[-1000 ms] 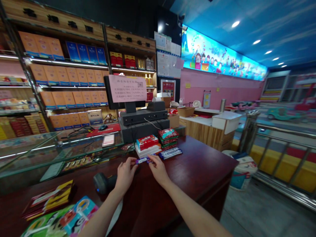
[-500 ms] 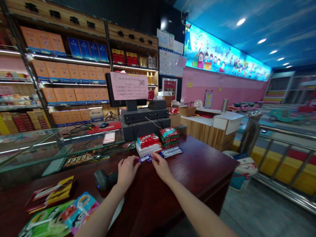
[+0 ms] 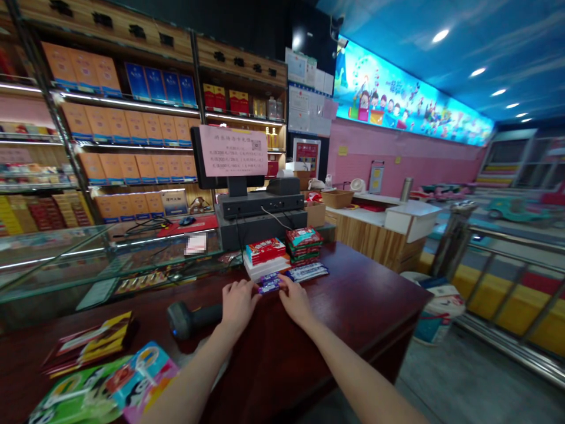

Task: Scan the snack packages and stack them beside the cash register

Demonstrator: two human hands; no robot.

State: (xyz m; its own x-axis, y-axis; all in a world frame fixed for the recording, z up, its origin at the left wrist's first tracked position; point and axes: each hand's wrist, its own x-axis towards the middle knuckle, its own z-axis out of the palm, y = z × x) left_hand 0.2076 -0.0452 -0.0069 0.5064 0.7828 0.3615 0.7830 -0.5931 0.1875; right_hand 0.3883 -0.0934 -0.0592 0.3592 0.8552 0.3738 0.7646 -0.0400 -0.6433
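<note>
Shop shelving and a cash register (image 3: 260,206) are filling the background, and in front of the register a dark red counter (image 3: 362,294) is carrying the goods. Both hands are meeting over a small purple packet (image 3: 270,285) lying just in front of the register: the left hand (image 3: 238,300) is pinching its near end with curled fingers, while the right hand (image 3: 295,299) is pressing the other end. Just behind the packet, a white box topped with red packs (image 3: 263,251), a stack of red-and-green packs (image 3: 302,244) and a blue-white wrapper (image 3: 308,272) are sitting close. A sliding push here is likely risking a nudge that topples those stacks. A scanner (image 3: 188,321) is lying left of the packet.
</note>
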